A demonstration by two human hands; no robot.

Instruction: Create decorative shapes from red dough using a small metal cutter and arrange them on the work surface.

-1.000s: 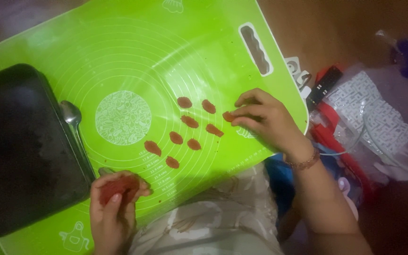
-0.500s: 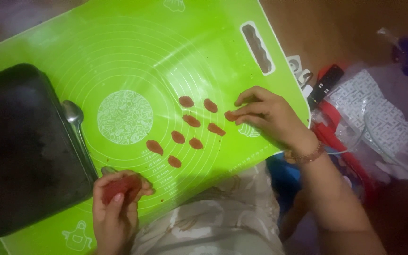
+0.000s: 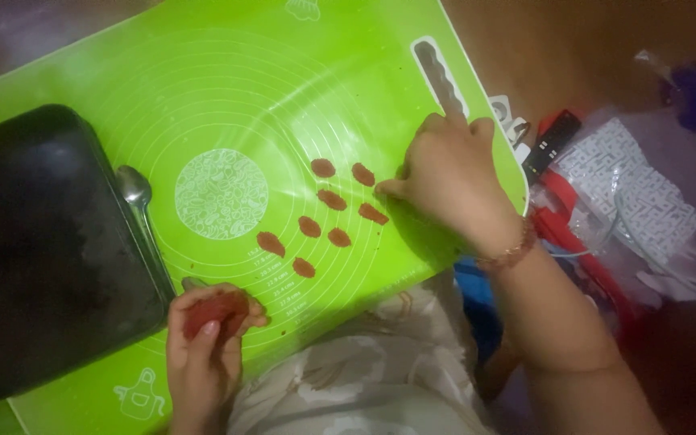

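Your left hand [image 3: 203, 338], fingers curled around a reddish-brown dough lump [image 3: 213, 310]; right hand [image 3: 449, 173], fingers pinched at the small reddish-brown oval pieces [image 3: 328, 213] on the green silicone mat [image 3: 203, 97], just to their right.

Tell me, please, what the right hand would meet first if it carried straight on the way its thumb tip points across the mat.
Probably the reddish dough piece just ahead of the right hand, the nearest of the small pieces laid out on the green mat; depth is hard to judge.
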